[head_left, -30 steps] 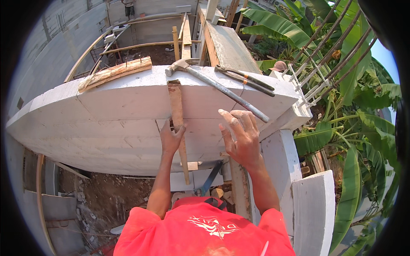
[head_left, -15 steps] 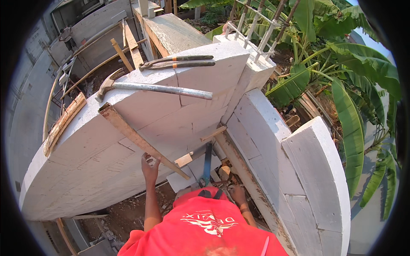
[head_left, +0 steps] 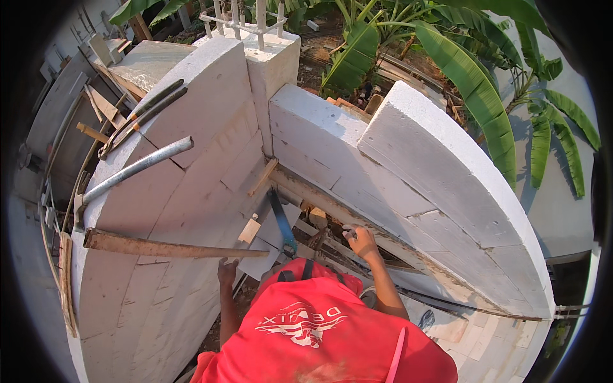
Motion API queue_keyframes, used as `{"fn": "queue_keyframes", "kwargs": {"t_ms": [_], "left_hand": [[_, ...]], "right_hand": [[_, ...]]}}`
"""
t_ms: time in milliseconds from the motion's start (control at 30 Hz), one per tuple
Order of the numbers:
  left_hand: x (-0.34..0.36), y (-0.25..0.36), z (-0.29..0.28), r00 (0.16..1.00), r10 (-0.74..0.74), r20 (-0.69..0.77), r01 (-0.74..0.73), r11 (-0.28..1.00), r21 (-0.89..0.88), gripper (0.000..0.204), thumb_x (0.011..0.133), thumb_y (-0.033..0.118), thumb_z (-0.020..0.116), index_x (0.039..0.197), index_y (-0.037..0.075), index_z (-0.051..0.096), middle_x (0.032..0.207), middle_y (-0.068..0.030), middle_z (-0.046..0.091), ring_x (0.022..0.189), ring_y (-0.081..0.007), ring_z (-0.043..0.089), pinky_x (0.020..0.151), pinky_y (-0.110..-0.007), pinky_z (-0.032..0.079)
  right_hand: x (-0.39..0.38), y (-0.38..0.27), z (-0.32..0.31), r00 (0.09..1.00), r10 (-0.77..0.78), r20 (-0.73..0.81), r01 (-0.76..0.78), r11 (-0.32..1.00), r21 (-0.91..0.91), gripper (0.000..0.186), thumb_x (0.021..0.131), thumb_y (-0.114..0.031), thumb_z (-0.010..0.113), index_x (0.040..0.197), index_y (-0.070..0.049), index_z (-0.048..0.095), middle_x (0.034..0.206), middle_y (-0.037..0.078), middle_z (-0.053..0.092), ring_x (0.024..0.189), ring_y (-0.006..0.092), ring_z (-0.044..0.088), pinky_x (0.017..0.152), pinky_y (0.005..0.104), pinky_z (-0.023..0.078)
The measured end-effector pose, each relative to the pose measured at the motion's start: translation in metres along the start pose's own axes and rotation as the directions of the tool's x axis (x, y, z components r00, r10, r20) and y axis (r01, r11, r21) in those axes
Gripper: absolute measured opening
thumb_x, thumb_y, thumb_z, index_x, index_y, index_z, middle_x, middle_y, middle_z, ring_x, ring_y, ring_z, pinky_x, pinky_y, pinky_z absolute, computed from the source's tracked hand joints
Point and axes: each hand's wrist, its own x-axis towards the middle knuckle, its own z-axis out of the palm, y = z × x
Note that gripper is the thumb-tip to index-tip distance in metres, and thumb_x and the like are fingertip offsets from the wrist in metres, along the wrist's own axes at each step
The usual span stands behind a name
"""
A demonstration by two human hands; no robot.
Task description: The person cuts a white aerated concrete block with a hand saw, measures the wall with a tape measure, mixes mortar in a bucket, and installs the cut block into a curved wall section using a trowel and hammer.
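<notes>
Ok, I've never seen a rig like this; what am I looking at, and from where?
There is no machine here, just a person's two bare hands. The view comes from the left of two head-worn fisheye cameras looking down, so straight edges bend. On the pale block wall lie a hammer and pincers. The left hand is by the narrow end of a wooden strip; its grip is unclear. The right hand has bent fingers; whether it holds anything, I cannot tell.
</notes>
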Motion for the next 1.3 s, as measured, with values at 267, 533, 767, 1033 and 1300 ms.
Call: {"fn": "queue_keyframes", "kwargs": {"t_ms": [267,533,767,1033,1300], "left_hand": [[-0.023,0.034,-0.005,0.983,0.156,0.099,-0.134,0.971,-0.197,0.051,0.087,0.032,0.072,0.129,0.004,0.062,0.095,-0.0117,0.074,0.079,-0.0186,0.07,0.068,-0.033,0.052],[-0.027,0.027,-0.001,0.99,0.06,0.125,-0.033,0.977,-0.21,0.044,0.086,0.029,0.074,0.121,0.004,0.067,0.097,-0.0123,0.075,0.078,-0.018,0.07,0.075,-0.033,0.056],[-0.033,0.024,0.0,0.991,0.057,0.119,-0.021,0.96,-0.28,0.046,0.087,0.031,0.073,0.123,0.003,0.067,0.099,-0.0144,0.075,0.08,-0.0185,0.071,0.074,-0.033,0.056],[-0.037,0.022,-0.001,0.988,0.03,0.149,0.02,0.947,-0.32,0.048,0.089,0.034,0.072,0.126,0.003,0.066,0.105,-0.0149,0.074,0.08,-0.0187,0.07,0.072,-0.032,0.056],[-0.034,0.021,0.002,0.99,0.049,0.133,-0.004,0.948,-0.318,0.048,0.089,0.035,0.072,0.125,0.003,0.066,0.1,-0.0158,0.074,0.078,-0.0185,0.07,0.069,-0.032,0.055]], "right_hand": [[-0.01,-0.003,-0.001,0.999,0.017,0.045,-0.01,0.99,-0.143,0.036,0.094,-0.025,0.067,0.124,-0.007,0.069,0.096,0.022,0.072,0.092,0.0403,0.068,0.084,0.0464,0.051],[-0.017,-0.018,0.028,0.989,-0.086,0.119,0.097,0.991,-0.088,0.037,0.093,-0.025,0.066,0.127,-0.01,0.067,0.123,0.023,0.067,0.116,0.0434,0.061,0.097,0.0493,0.05],[-0.01,0.006,0.036,0.988,-0.016,0.153,0.033,0.993,-0.109,0.034,0.092,-0.019,0.065,0.125,-0.011,0.067,0.126,0.02,0.067,0.119,0.0418,0.06,0.102,0.0482,0.047],[-0.002,0.03,0.037,0.983,0.08,0.168,-0.059,0.99,-0.126,0.034,0.09,-0.018,0.065,0.125,-0.019,0.068,0.122,0.02,0.068,0.117,0.044,0.059,0.1,0.0506,0.048],[-0.007,0.02,0.037,0.987,0.046,0.153,-0.035,0.997,-0.072,0.027,0.089,-0.016,0.068,0.116,-0.016,0.072,0.12,0.018,0.069,0.114,0.0412,0.063,0.098,0.0477,0.05]]}}
